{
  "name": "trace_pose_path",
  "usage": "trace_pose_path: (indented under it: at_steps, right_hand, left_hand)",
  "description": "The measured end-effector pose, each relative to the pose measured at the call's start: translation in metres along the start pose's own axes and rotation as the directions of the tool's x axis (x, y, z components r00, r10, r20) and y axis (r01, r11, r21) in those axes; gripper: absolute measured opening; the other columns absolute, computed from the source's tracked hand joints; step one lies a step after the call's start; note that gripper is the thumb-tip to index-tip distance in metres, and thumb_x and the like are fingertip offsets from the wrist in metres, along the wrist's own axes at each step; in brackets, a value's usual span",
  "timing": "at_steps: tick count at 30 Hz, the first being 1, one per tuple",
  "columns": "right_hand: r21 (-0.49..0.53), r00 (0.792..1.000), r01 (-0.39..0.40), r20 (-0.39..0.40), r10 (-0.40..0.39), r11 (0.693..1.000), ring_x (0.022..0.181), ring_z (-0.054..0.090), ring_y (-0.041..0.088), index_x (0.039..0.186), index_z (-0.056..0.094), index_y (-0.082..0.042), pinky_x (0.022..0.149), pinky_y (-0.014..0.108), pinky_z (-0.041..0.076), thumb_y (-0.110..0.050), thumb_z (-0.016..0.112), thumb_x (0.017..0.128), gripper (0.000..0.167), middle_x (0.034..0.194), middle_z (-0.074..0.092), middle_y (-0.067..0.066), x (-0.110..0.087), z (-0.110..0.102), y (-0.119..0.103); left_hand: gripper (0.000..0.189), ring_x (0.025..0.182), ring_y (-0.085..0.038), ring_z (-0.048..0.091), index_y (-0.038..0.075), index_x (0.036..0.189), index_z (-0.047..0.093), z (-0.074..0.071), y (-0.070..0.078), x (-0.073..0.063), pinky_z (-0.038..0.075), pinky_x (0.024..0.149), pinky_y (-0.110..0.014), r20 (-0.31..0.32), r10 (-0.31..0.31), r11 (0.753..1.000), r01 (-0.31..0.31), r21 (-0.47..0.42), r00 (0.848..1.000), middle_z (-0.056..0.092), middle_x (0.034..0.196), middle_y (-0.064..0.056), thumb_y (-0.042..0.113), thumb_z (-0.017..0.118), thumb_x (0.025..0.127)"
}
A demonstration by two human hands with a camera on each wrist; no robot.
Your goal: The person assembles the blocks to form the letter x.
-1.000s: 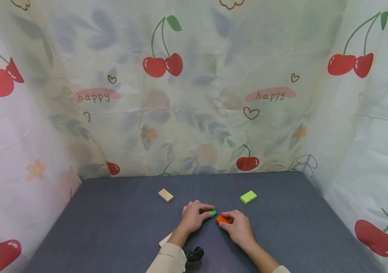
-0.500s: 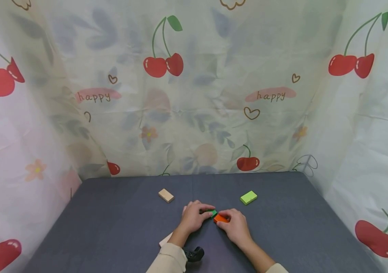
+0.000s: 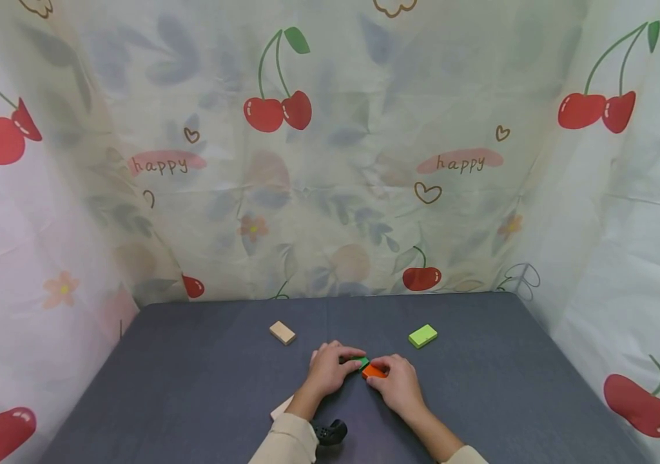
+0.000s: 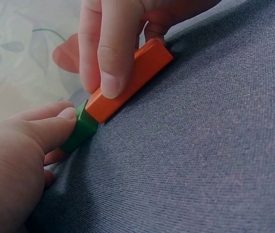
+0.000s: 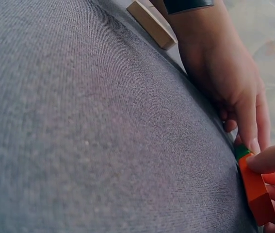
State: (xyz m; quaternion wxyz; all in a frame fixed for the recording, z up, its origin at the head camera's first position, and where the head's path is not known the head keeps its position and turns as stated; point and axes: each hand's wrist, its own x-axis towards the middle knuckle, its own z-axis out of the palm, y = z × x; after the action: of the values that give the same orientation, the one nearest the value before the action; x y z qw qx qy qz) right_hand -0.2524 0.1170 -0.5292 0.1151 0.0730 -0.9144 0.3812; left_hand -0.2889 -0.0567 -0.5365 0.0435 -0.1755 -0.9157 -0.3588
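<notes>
My left hand (image 3: 327, 368) pinches a green block (image 4: 81, 127) between thumb and fingers, low on the dark cloth. An orange rectangular block (image 4: 130, 82) is in the grip of my right hand (image 3: 398, 385), thumb on the near side and fingers on the far side. In the left wrist view the orange block's end meets the end of the green block at a slight angle. Most of the green block is covered by the left fingers in the head view. The right wrist view shows the orange block (image 5: 256, 191) lengthwise, right at the green one.
A tan block (image 3: 282, 332) lies at the back left and a lime-green block (image 3: 423, 336) at the back right of the dark table (image 3: 202, 374). Under the left forearm a pale block (image 3: 281, 407) partly shows. A black strap-like device (image 3: 331, 432) sits at the left wrist.
The right hand has slid the orange block left and slightly away from me, closing the gap to the green block. My left hand has stayed in place.
</notes>
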Motion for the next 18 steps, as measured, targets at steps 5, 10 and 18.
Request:
trace_pose_path:
  at_steps: [5, 10, 18]
  right_hand:
    - [-0.024, 1.000, -0.014, 0.001, 0.014, 1.000, 0.075, 0.053, 0.016, 0.095, 0.076, -0.005, 0.071, 0.038, 0.043, -0.012, 0.086, 0.072, 0.026, 0.084, 0.063, 0.000, 0.0018, 0.0026, -0.0005]
    - [-0.045, 1.000, -0.013, -0.004, 0.013, 0.999, 0.076, 0.053, 0.017, 0.095, 0.075, -0.006, 0.073, 0.041, 0.043, -0.013, 0.086, 0.072, 0.027, 0.084, 0.062, -0.001, 0.0038, 0.0050, 0.0003]
    - [-0.053, 0.999, -0.027, -0.023, 0.026, 0.998, 0.075, 0.054, 0.017, 0.095, 0.074, -0.007, 0.071, 0.040, 0.044, -0.016, 0.087, 0.071, 0.029, 0.084, 0.060, -0.001, 0.0032, 0.0072, -0.0019]
  left_hand:
    - [0.022, 0.077, -0.011, 0.041, 0.028, 0.112, 0.075, 0.0003, 0.0000, -0.0002, 0.029, 0.072, -0.034, -0.005, 0.003, 1.000, -0.003, 0.004, 1.000, 0.054, 0.085, 0.011, 0.032, 0.066, 0.092]
    - [0.022, 0.077, -0.011, 0.041, 0.029, 0.112, 0.075, 0.0003, 0.0001, -0.0003, 0.029, 0.072, -0.034, -0.003, 0.003, 1.000, -0.003, 0.003, 1.000, 0.054, 0.086, 0.011, 0.032, 0.067, 0.092]
    - [0.021, 0.076, -0.010, 0.041, 0.030, 0.111, 0.075, 0.0020, -0.0023, 0.0015, 0.028, 0.071, -0.034, -0.008, 0.002, 1.000, -0.002, 0.003, 1.000, 0.053, 0.083, 0.012, 0.033, 0.067, 0.091]
